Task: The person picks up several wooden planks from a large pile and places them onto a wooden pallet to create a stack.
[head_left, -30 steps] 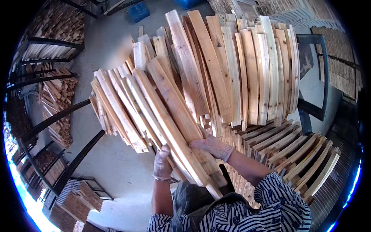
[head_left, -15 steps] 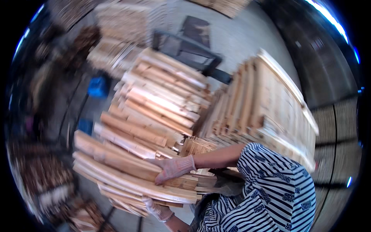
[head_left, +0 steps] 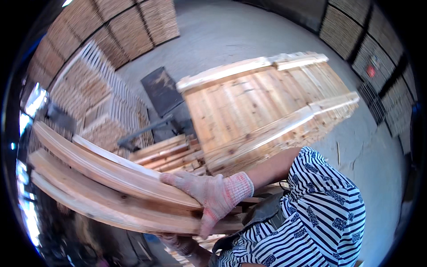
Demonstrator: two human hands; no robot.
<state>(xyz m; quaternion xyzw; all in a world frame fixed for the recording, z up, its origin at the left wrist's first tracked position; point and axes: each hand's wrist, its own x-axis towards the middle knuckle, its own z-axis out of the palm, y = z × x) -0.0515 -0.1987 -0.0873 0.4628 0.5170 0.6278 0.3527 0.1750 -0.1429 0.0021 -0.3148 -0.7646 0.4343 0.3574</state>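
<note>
A bundle of long wooden planks reaches leftward from my body. My right hand, in a pale knitted glove with a pinkish cuff, presses down on the near end of the bundle. Its fingers lap over the upper edge and its thumb is down across the plank faces. Under the bundle is my left hand, also gloved, supporting the planks from below; its fingers are mostly hidden behind the wood.
Beyond my right arm stands a stack of slatted wooden panels. Loose boards lie beside a dark metal frame. Tall pallet stacks line the back, others the right. Grey concrete floor lies between.
The view has swung to the right, and the planks in my hands are now lifted away from the board pile. The panel stack now appears higher in the picture.
</note>
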